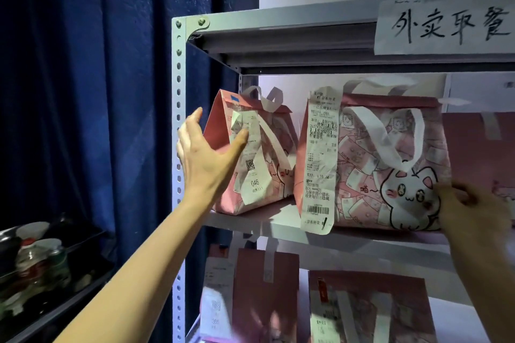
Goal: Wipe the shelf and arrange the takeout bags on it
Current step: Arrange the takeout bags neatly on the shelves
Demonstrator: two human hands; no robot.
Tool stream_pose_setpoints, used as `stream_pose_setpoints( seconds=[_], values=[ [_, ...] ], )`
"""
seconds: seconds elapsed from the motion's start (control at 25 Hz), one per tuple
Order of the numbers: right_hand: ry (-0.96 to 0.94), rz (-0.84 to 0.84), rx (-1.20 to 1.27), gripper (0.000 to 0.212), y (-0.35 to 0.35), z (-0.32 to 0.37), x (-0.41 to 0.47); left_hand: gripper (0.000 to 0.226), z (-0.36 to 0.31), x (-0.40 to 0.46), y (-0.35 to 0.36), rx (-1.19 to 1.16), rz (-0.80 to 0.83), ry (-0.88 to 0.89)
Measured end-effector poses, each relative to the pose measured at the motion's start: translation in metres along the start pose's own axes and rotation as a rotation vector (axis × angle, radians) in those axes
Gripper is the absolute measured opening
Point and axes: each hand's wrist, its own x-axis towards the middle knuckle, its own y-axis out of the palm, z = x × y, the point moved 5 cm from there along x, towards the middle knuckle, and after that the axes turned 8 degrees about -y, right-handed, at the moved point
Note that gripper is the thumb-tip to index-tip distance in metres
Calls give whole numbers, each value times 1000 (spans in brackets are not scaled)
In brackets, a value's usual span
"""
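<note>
On shelf (278,224) | left hand (207,159) fingers spread | right hand (471,211) pinching rabbit bag (376,175)

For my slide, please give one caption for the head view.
Left hand reaches the small pink bag; right hand touches the rabbit bag.

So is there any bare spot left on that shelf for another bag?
Little. The clearest gap is the narrow strip of shelf board between the left bag and the middle bag, too slim for a bag. A thin front lip runs bare below both. Rightward is crowded: the middle bag meets a third bag, with the right hand there. The left hand covers the left bag's side.
</note>
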Motion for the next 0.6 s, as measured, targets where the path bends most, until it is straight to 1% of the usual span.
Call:
stream_pose_setpoints(
  seconds=[0.08,0.12,0.16,0.2,0.24,0.32,0.36,0.48,0.6],
  values=[
    [-17,-5,5,32,0,5,-4,112,-5,21,12,-7,96,-100],
    [-45,-14,-12,38,0,10,-6,115,-5,29,18,3,122,-153],
    [-73,-25,-19,38,0,13,-8,113,-6,34,22,33,126,-195],
    [-82,-38,-23,33,-1,15,-10,106,-6,38,25,82,109,-222],
    [-85,-45,-18,27,-3,15,-10,90,-6,41,27,114,88,-221],
    [-77,-69,-55,21,-6,11,-7,45,-7,45,25,116,44,-164],
    [-75,-82,-89,20,-10,10,-6,32,-12,42,24,89,40,-119],
    [-75,-93,-145,19,-7,8,-6,24,-25,30,3,13,-24,-22],
    [-79,-125,-166,20,-6,10,-7,16,-45,12,-39,1,-147,45]
  ],
)
